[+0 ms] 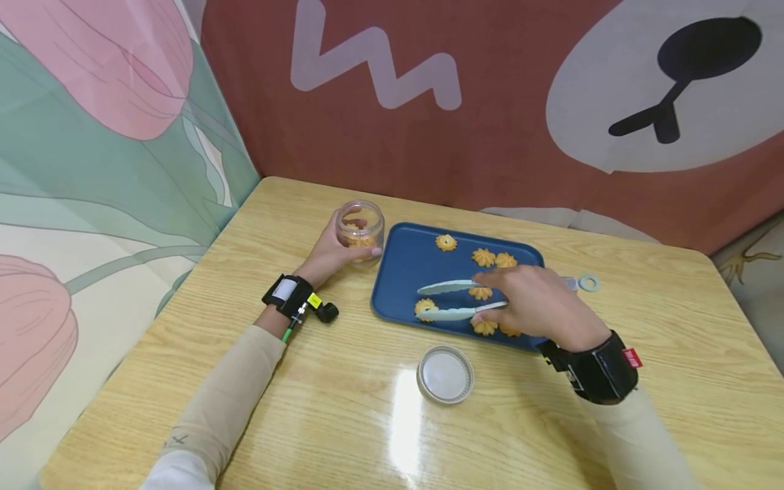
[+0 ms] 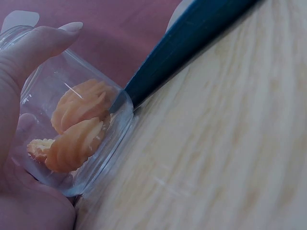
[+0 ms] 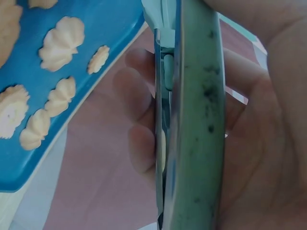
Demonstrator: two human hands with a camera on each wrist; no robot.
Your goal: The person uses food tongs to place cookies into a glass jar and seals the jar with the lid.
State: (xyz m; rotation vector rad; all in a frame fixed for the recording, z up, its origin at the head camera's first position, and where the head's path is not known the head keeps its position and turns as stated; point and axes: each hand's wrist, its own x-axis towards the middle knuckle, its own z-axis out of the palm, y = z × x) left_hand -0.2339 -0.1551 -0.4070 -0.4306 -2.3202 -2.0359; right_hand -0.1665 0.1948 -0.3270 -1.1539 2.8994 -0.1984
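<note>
My left hand [image 1: 337, 250] grips a clear jar [image 1: 361, 231] that stands left of the blue tray. Several piped cookies [image 2: 79, 143] lie in the bottom of the jar. Over the tray [image 1: 401, 272], my right hand [image 1: 529, 299] holds a pair of pale green tongs [image 1: 450, 287] by its arms. The tongs' tips are apart and point left; the nearer tip overlaps a cookie [image 1: 425, 309] at the tray's lower left. More cookies [image 1: 483, 256] lie on the tray, some partly hidden under the right hand and tongs.
A round lid [image 1: 446, 374] lies on the wooden table [image 1: 343, 408] in front of the tray. Behind the table hangs a reddish-brown printed cloth [image 1: 490, 136], and a floral cloth [image 1: 122, 170] stands at the left side.
</note>
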